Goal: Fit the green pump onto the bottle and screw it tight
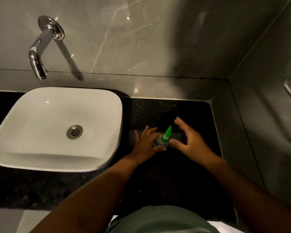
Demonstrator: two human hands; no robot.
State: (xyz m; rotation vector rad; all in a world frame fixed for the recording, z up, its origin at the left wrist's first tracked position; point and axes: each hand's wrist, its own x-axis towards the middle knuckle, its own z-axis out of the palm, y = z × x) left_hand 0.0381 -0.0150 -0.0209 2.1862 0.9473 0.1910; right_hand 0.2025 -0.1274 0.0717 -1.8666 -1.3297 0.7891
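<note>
A small clear bottle (158,142) stands on the black counter (183,111), just right of the sink. The green pump (166,135) sits on the bottle's neck, its nozzle pointing up and away from me. My left hand (145,145) wraps the bottle's left side, with the thumb in front and the fingers behind. My right hand (190,140) hovers at the right of the pump with its fingers spread. Its thumb tip lies close to the pump's collar, and nothing is held in it. The lower part of the bottle is dim and partly hidden.
A white basin (57,128) stands on the counter to the left, under a chrome wall tap (39,54). Grey tiled walls close in behind and on the right (259,115). The counter's front edge runs just in front of my body.
</note>
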